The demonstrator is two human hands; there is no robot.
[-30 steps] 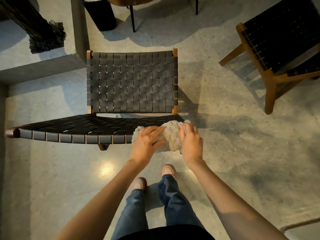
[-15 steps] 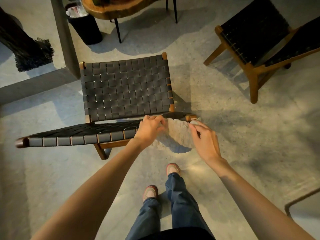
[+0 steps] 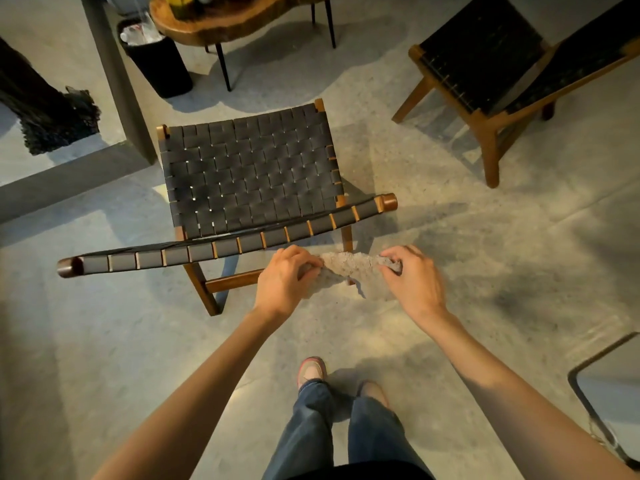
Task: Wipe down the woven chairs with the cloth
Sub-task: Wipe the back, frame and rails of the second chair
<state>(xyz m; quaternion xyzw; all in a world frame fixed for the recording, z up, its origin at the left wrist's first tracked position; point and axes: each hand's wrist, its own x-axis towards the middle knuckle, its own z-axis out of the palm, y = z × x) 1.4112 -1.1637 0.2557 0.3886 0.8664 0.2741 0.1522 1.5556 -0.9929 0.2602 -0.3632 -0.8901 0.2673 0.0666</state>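
Cloth is blending into the grey floor. Its lower edge is proving hard to trace, and both ends are disappearing inside the hands. Right hand is showing slight blur. Second chair, upper right of frame, is running off the top and right edges. Table at top centre is being cut by the top edge; bin is standing just left of it.

Cloth is hanging in the air at centre frame, stretched between the two hands. It is sitting just below the near strapped edge of the chair and not touching it. Left hand is pinching the cloth's left end, fingers curled in close together. Right hand is gripping the right end, fingers curled over it, a bit of cloth poking out past the knuckles.

Against a second ago: cloth was lying bunched on the chair's near edge under both hands. Now it is being held clear of the chair, hands are sitting wider apart, and the right wooden tip of that edge is showing uncovered.
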